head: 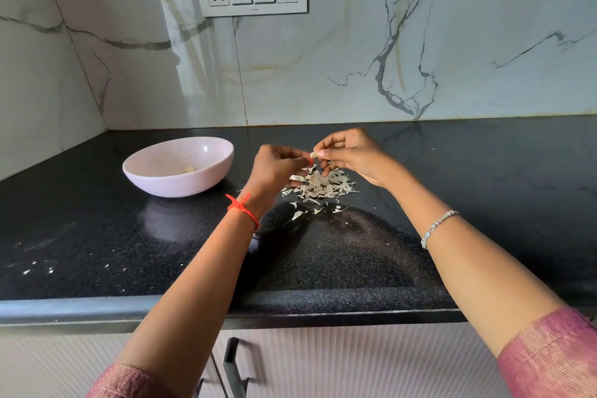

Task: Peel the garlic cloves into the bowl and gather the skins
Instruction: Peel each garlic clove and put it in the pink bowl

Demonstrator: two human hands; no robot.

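Above the skins (pixel 319 186) on the counter (pixel 97 236), both hands are meeting at one clove (pixel 313 154); the right hand (pixel 352 155) is pinching it between thumb and forefinger, its other fingers curling loosely beneath; the left hand (pixel 277 168) is closing curled fingertips on the clove's near end, though whether on flesh or skin cannot be told; the bowl (pixel 168 184) is sitting well left of the pile, apart from both hands, and is holding one peeled piece (pixel 189 168) near its centre; stray flakes (pixel 298 213) are lying just in front of the pile.
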